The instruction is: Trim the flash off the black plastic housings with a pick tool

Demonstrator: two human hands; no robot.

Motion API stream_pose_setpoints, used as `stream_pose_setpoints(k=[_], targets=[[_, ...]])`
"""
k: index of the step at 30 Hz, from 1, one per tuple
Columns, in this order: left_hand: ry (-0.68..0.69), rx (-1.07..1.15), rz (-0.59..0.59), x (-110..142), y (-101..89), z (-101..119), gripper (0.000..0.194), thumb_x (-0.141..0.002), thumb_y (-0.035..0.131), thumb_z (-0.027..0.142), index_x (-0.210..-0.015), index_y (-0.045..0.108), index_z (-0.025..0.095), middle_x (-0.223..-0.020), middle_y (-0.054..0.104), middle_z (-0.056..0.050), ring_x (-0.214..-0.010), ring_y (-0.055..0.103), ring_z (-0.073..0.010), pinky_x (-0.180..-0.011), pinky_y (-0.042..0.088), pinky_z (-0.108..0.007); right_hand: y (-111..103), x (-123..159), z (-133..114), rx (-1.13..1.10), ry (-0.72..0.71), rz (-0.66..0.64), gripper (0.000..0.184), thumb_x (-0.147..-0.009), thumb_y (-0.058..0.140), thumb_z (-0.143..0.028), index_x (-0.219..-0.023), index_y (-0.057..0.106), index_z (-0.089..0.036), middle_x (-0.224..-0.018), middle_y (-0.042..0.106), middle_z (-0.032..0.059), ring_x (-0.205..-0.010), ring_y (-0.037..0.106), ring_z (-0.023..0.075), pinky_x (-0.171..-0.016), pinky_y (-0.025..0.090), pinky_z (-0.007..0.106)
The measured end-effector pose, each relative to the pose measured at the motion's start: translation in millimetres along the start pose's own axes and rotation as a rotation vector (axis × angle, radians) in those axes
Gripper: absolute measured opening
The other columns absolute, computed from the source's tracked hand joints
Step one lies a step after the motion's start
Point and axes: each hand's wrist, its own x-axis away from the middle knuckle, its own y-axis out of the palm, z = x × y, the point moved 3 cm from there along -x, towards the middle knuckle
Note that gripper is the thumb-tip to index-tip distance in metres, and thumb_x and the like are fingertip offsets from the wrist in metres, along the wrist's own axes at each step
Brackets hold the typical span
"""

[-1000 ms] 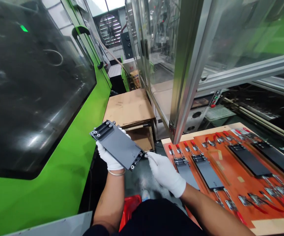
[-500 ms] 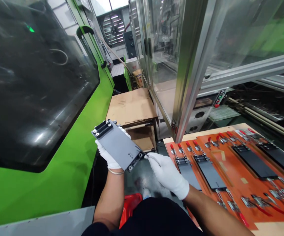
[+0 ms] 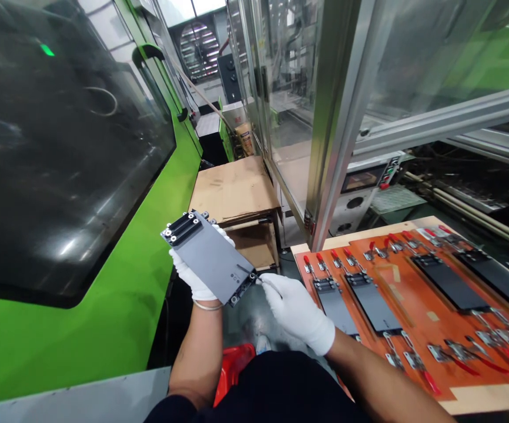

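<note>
My left hand (image 3: 189, 276), in a white glove, is closed around a flat grey panel (image 3: 214, 252) from below and its left edge. The panel is tilted, with black ribbed ends, pale metal rings at its upper end and small dark holes near the lower right. My right hand (image 3: 292, 305), also gloved, is at the panel's lower right corner. Its fingers are pinched on a thin dark tool (image 3: 246, 270), whose slim end lies over that corner. The tool's handle is hidden in the glove, and I cannot tell its exact kind.
On the right, an orange fixture board (image 3: 413, 335) carries several similar panels (image 3: 373, 302) and red-handled toggle clamps (image 3: 422, 376). A green machine (image 3: 166, 194) with a dark window stands left. Ahead are a cardboard-topped stand (image 3: 237, 185) and a framed clear enclosure (image 3: 294, 117). A red container (image 3: 232, 364) sits below.
The dark tool and my right fingertips have shifted slightly left along the panel's corner. My left hand keeps hold of the panel, and the view has turned a little.
</note>
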Motion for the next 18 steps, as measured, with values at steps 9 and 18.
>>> stream_pose_setpoints(k=[9,18], targets=[[-0.032,0.074,-0.046,2,-10.5,-2,0.063,-0.090,0.058,0.067,-0.138,0.061,0.026,-0.117,0.074,-0.008,-0.099,0.070,-0.0230,-0.088,0.057,-0.039,-6,0,9,0.009,-0.143,-0.160,0.028,-0.094,0.047,-0.018,-0.096,0.075,-0.020,-0.095,0.079,0.0075,-0.087,0.074,0.0202,-0.080,0.058,0.030],[0.004,0.044,-0.057,7,-11.6,1,0.065,-0.089,0.058,0.070,-0.138,0.061,0.028,-0.120,0.072,-0.008,-0.102,0.068,-0.0248,-0.090,0.056,-0.040,1,0,-2,-0.478,0.260,-0.298,0.018,-0.094,0.048,-0.027,-0.083,0.061,-0.021,-0.065,0.060,-0.0007,-0.060,0.056,0.0158,-0.059,0.047,0.028]])
